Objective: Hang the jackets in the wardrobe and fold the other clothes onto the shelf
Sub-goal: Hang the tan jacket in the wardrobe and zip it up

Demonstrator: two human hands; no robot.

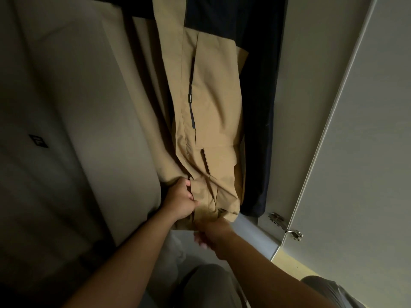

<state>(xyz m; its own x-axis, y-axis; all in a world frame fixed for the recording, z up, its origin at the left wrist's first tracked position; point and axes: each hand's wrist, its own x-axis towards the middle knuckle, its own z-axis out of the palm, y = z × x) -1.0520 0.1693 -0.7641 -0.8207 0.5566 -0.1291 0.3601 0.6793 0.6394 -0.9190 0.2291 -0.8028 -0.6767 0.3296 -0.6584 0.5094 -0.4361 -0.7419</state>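
Grey cloth or panel (pixel 66 96) fills the left of the view and bears a small dark patch. You cannot tell from here which it is, and it lies against the left edge of the tan jacket (pixel 209 103). The tan jacket hangs inside the wardrobe with its top out of view, so how it sits on a hanger or rail cannot be confirmed. Your left hand (pixel 180 200) has its fingers curled into the lower left hem and holds a fold of it. Your right hand (pixel 212 233) is at the bottom hem just beside it. It is blurred, so you cannot tell whether its fingers grip the cloth or only touch it. Risk one: both hands bear on the hem, and a hard downward tug could pull the jacket off a support you cannot see. Risk two: the hem is bunched and creased at your grip, and if released that way it would likely hang twisted. To the right, a navy garment (pixel 255 107) hangs touching the jacket, and dragging the tan hem sideways could bunch it. Further right, the hinge (pixel 285 226) and the open door (pixel 367 130) stand near, and a trailing hem could catch there when the door closes.
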